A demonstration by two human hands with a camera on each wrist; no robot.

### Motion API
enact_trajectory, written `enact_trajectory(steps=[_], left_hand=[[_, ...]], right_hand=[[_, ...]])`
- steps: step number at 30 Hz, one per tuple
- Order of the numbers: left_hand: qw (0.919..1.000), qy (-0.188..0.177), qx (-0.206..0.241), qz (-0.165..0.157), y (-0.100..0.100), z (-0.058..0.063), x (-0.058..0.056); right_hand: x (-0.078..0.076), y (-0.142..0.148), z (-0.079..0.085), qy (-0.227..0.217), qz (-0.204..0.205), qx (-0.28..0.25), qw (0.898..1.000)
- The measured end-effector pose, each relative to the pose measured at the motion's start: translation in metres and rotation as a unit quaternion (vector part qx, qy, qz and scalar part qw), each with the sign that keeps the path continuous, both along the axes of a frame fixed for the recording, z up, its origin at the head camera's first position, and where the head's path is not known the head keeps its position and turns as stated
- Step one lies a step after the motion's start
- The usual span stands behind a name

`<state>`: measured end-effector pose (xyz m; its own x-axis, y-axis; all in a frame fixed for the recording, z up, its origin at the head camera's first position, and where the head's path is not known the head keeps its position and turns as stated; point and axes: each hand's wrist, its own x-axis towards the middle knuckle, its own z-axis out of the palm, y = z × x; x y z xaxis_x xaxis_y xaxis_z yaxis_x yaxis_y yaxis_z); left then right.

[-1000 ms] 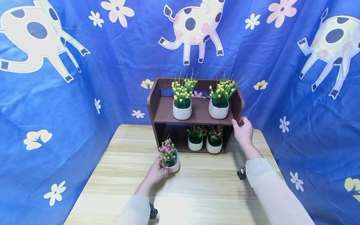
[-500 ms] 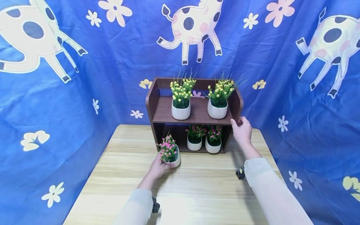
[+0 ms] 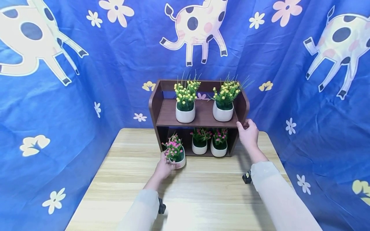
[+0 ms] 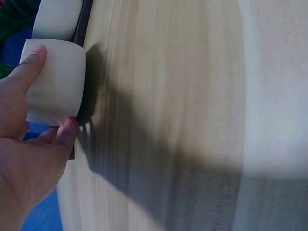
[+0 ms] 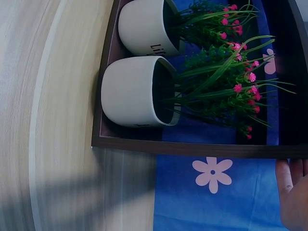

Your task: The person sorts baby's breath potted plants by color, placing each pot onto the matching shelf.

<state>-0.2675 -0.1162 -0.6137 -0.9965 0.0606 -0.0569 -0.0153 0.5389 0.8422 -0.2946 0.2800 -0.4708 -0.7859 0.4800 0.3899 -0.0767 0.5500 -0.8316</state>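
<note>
My left hand (image 3: 164, 167) grips a white pot of pink flowers (image 3: 175, 152) at the front left of the brown wooden shelf's lower level. In the left wrist view, the thumb and fingers (image 4: 67, 132) hold opposite sides of that white pot (image 4: 60, 82), tilted in the hand. At the right side panel of the two-tier shelf (image 3: 202, 122), my right hand (image 3: 249, 134) holds the edge, thumb at the front; in the right wrist view only part of this hand (image 5: 294, 197) shows beside the panel.
Two pots of pink flowers, one in the middle (image 3: 199, 147) and one at the right (image 3: 218, 150), stand on the lower level. Above them are two yellow-flowered pots, left (image 3: 185, 115) and right (image 3: 223, 113). Blue patterned cloth (image 3: 130, 80) surrounds the wooden table (image 3: 208, 192).
My left hand has carried its pot of pink flowers away from me, closer to the lower level's left side. The right hand has stayed on the shelf's side panel.
</note>
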Motion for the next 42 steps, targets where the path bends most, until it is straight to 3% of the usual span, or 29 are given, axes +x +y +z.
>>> enact_trajectory(steps=[3,10,23,42], left_hand=[[1.0000,-0.007,0.001,0.006,0.002,0.001,-0.005],[0.9983,0.032,-0.049,0.002,0.006,0.002,-0.015],[0.9911,0.035,-0.128,-0.014,0.017,0.016,-0.023],[0.9814,0.056,-0.180,-0.033,0.021,0.012,-0.048]], right_hand=[[-0.001,0.001,-0.001,0.003,0.001,-0.001,1.000],[-0.001,0.001,-0.001,0.008,0.004,-0.001,1.000],[0.001,0.001,0.000,0.009,0.004,0.003,1.000],[-0.002,0.002,-0.004,0.017,0.002,0.002,1.000]])
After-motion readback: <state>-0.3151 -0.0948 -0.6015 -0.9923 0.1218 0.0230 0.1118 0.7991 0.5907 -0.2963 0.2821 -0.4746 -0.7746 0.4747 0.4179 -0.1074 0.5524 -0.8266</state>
